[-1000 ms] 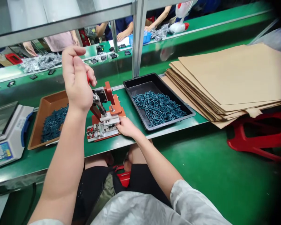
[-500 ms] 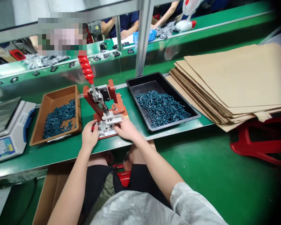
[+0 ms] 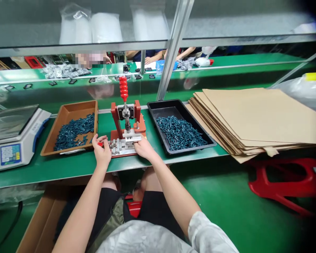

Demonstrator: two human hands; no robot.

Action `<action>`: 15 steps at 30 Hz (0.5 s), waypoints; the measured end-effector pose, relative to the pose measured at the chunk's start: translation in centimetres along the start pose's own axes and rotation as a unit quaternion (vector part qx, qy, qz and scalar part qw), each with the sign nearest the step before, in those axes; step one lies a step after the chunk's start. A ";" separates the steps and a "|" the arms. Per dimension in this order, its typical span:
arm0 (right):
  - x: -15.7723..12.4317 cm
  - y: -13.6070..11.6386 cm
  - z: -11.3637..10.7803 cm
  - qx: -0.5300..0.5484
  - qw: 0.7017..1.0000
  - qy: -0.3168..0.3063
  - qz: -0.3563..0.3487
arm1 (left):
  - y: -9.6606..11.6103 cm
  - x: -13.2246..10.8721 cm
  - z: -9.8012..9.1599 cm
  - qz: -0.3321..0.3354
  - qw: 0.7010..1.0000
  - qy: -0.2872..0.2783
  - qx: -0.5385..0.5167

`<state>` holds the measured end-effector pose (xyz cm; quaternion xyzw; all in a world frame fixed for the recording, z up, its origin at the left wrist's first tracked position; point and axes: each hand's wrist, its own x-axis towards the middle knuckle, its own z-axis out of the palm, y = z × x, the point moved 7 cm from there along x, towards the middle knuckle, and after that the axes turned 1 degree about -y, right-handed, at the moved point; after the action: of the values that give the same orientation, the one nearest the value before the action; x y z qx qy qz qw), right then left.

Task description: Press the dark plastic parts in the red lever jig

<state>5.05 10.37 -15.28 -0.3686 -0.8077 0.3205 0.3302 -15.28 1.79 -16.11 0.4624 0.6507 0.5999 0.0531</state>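
A press jig point(image 3: 128, 119) with reddish-brown uprights and a red ribbed lever point(image 3: 123, 89) stands on the green bench in front of me. The lever points straight up. At the jig's left end, my left hand point(image 3: 103, 151) has its fingers curled about a small red-tipped handle point(image 3: 100, 144). My right hand point(image 3: 144, 147) is at the right side of the metal fixture point(image 3: 121, 147), fingers pressed together against it below the upper block point(image 3: 133, 136). Whatever those fingertips hold, if anything, is hidden.
Left of the jig, a brown tray point(image 3: 54, 134) holds flat dark-blue pieces; a weighing scale point(image 3: 18, 140) stands beyond it. A black tray point(image 3: 164, 105) with thin dark-blue pieces lies to the right, beside stacked cardboard sheets point(image 3: 258, 116). A red stool point(image 3: 279, 179) is below. People work across the bench.
The view has tilted up and levelled, so the jig appears farther right. Both hands stay at the fixture. The left index finger has lifted slightly; the ribbed lever remains up.
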 end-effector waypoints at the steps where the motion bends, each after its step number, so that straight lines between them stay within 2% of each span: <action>1: 0.0 -0.2 -0.1 0.002 1.000 -0.003 -0.013 | 0.7 -0.1 -0.3 0.035 0.999 0.020 0.013; 3: -0.3 -0.3 -0.7 0.005 1.000 0.014 -0.026 | 2.6 -1.0 -1.2 0.116 0.990 0.053 0.053; 5: -1.5 -0.4 -1.6 -0.001 0.998 0.065 -0.018 | 4.3 -2.9 -2.3 0.180 0.977 0.066 0.095; 7: -3.8 -0.8 -2.5 -0.011 0.990 0.140 0.004 | 5.4 -5.8 -3.7 0.192 0.974 0.058 0.104; 8: -5.3 -1.2 -2.5 -0.011 0.985 0.169 0.012 | 5.6 -7.5 -4.4 0.171 0.980 0.040 0.089; 10: -8.5 -2.7 -1.3 0.007 0.985 0.170 0.012 | 5.1 -11.0 -4.8 0.063 0.997 -0.041 0.014; 11: -10.0 -3.7 0.1 0.027 0.991 0.134 -0.002 | 4.5 -12.9 -4.5 -0.018 0.995 -0.094 -0.036; 13: -12.7 -5.9 3.6 0.062 0.997 0.014 -0.037 | 3.2 -16.7 -3.4 -0.182 0.958 -0.181 -0.130; 15: -14.9 -7.5 6.5 0.076 0.993 -0.074 -0.055 | 2.0 -19.3 -3.1 -0.297 0.915 -0.205 -0.179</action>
<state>4.77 -7.38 -17.78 -0.2727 -0.8225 0.3886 0.3134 -5.18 -13.61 -22.98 0.3431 0.6150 0.5548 0.4430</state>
